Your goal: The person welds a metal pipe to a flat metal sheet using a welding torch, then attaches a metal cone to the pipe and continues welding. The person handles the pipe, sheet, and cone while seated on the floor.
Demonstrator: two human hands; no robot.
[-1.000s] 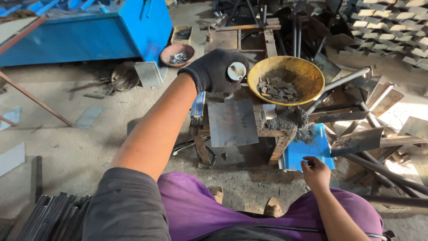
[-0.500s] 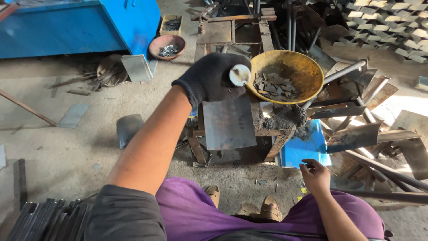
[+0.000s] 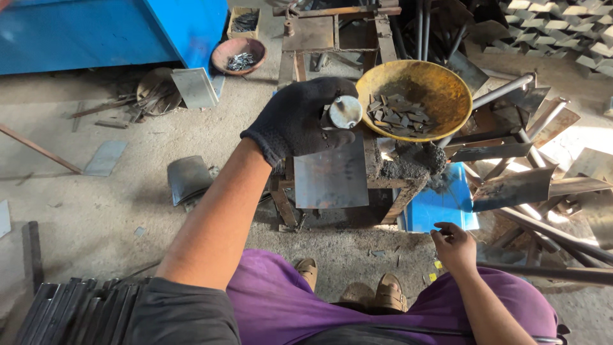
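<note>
My left hand, in a black knit glove, is raised over a small workbench and grips a round, flat metal disc. Just right of the disc sits a yellow metal bowl holding several small dark metal pieces. Below the hand a flat steel plate lies on the bench. My right hand is bare and hangs low by my knee, fingers loosely curled; it seems to pinch something small, too small to tell. A blue plastic item lies on the floor above it.
A blue metal cabinet stands at the back left. A brown bowl of metal bits and a small box sit on the ground. Metal bars and sheet offcuts crowd the right. Stacked dark strips lie lower left.
The view has tilted down and closer. My gloved left hand with the disc has drawn back a little from the yellow bowl. My right hand stays low by the knee.
</note>
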